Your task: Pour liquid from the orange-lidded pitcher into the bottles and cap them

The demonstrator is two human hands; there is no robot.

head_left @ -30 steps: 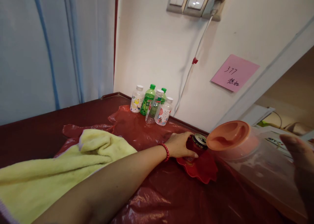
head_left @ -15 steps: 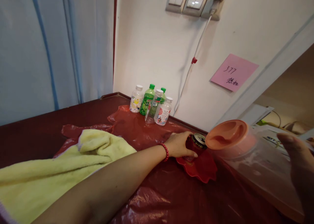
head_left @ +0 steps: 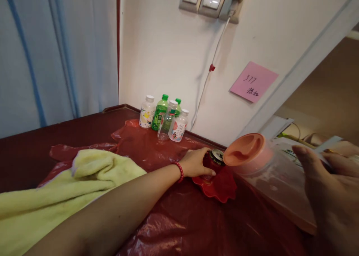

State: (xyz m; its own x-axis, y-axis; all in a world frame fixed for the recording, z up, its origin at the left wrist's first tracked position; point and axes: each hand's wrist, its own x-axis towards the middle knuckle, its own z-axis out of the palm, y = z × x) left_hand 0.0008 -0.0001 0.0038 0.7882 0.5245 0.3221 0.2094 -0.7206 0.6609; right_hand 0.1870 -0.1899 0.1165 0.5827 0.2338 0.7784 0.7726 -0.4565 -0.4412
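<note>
My left hand (head_left: 195, 163), with a red bead bracelet at the wrist, is wrapped round a red drink can (head_left: 216, 157) with a dark rim and an opened silver top. The can stands on a red scalloped dish (head_left: 221, 188), partly hidden by my fingers. Just right of the can leans a clear plastic jug (head_left: 277, 188) with an orange lid (head_left: 245, 149), tilted towards it. At the right edge my right hand (head_left: 333, 196) is raised beside the jug, blurred, thumb and fingers apart, with no object visible in it.
A yellow towel (head_left: 106, 173) lies on the left over a red plastic sheet (head_left: 134, 140). Several bottles (head_left: 169, 123) stand together by the wall. A white cord (head_left: 213, 61) hangs from the socket, left of a pink note (head_left: 254, 82). A blue curtain (head_left: 61, 54) is at left.
The view has shifted a little to the right, so things sit further left. My right hand has come further into view. My left hand stays on the can.
</note>
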